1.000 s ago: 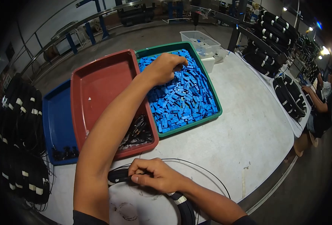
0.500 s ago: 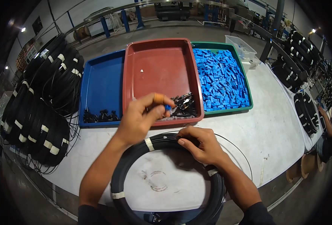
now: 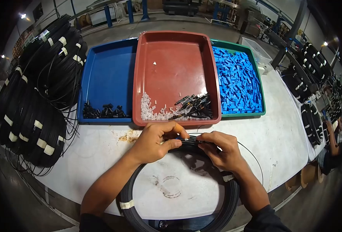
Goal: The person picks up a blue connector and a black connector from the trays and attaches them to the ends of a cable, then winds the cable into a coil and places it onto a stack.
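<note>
A coil of black cable, bound with pale tape, lies at the table's near edge. My left hand is at the top of the coil, thumb and forefinger pinched near a small white piece and a bit of blue, mostly hidden by the fingers. Close beside it on the right, my right hand has its fingers closed on the black cable at the coil's top. Beyond both hands stands a red tray with small white pieces and black connectors along its near side.
To the left of the red tray is a blue tray with black parts; to its right, a green tray full of blue clips. Cable coils are piled at the left, more at the right. Another person's arm shows far right.
My left hand has come down from over the red tray to the coil's top, beside my right hand. The white pieces in the tray now show. The view has shifted slightly.
</note>
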Motion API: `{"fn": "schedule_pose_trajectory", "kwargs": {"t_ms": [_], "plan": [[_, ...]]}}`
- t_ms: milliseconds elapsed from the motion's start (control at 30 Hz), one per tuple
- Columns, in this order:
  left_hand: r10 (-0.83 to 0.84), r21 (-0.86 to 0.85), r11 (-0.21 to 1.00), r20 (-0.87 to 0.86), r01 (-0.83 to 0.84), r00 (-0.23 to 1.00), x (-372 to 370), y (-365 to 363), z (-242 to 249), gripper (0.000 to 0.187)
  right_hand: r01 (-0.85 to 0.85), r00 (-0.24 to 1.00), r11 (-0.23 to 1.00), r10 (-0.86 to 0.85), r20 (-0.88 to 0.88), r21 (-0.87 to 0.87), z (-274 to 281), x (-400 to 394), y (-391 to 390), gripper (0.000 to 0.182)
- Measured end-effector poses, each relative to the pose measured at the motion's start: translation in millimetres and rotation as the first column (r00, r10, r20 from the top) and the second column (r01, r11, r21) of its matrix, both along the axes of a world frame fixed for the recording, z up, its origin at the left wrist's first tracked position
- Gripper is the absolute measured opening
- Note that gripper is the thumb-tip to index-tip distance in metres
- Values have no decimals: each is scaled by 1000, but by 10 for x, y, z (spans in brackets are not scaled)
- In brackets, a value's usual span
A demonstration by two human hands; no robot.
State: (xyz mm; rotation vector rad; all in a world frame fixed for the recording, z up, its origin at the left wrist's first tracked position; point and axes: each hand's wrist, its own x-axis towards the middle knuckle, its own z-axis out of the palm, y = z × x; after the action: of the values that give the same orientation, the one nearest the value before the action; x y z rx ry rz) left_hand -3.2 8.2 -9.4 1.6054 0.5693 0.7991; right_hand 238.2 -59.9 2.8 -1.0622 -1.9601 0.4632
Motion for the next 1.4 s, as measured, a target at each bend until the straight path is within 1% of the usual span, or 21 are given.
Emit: {"fn": "schedule_pose_trajectory", "kwargs": {"t_ms": [67,133,200,267,300,333,400,433,500,533,600,633,700,733,800,933,1067,1133,1167,1267,1400], "plan": [[20,105,994,-127,-7,992,10,-40,50,18,-3,1000,1000,3,27,14,8,-8,14,23],[53,62,997,-64,-49,997,22,-34,16,15,-33,999,999,32,37,28,0,4,9,22],[79,103,992,-100,-69,992,29,-55,46,16,-27,999,1000,27,39,0,7,6,-1,22],[97,131,988,-71,-87,993,28,-94,85,17,-41,999,999,41,14,18,-6,-1,3,22],[131,192,975,-106,-109,986,21,-106,89,17,-38,998,999,38,40,1,10,-1,-7,22],[132,192,975,-110,-109,985,21,-134,118,17,-40,999,999,40,36,0,-8,2,-6,22],[195,335,933,-172,-129,965,29,-182,198,15,-54,998,998,53,19,24,-44,10,12,23],[197,336,933,-173,-130,965,36,-186,194,15,-55,998,998,55,18,25,-47,14,11,23],[233,467,873,-154,-137,960,39,-185,177,15,-80,996,996,77,48,51,-52,11,19,23],[234,469,872,-151,-139,960,32,-176,162,15,-80,996,995,77,50,53,-54,10,26,23],[252,544,827,-136,-141,958,33,-156,118,16,-95,993,993,90,81,66,-67,24,28,30],[254,544,827,-136,-142,958,37,-150,121,16,-97,992,993,92,82,66,-61,32,33,30],[236,571,809,-97,-140,967,36,-149,124,16,-98,983,993,88,160,61,-61,42,18,39],[232,560,817,-101,-138,967,40,-158,108,16,-96,983,994,87,159,48,-71,46,4,39],[212,556,821,-81,-132,974,42,-144,98,16,-116,977,992,104,185,56,-74,51,28,48],[187,534,841,-124,-94,975,34,-156,119,17,-126,972,992,117,205,31,-60,61,13,52],[188,489,869,-183,-77,965,27,-191,144,16,-120,960,992,109,260,28,-27,47,-4,53],[153,541,840,-156,-45,976,19,-168,113,17,-129,959,991,115,259,35,11,26,-12,38],[145,546,837,-147,-42,978,21,-158,89,17,-138,957,989,119,266,52,16,24,-10,41],[120,532,847,-156,-19,980,14,-153,89,18,-141,936,989,117,332,50,25,35,-11,43],[102,506,863,-163,-6,981,13,-156,89,19,-143,930,988,113,350,62,-8,52,-1,42]]}}
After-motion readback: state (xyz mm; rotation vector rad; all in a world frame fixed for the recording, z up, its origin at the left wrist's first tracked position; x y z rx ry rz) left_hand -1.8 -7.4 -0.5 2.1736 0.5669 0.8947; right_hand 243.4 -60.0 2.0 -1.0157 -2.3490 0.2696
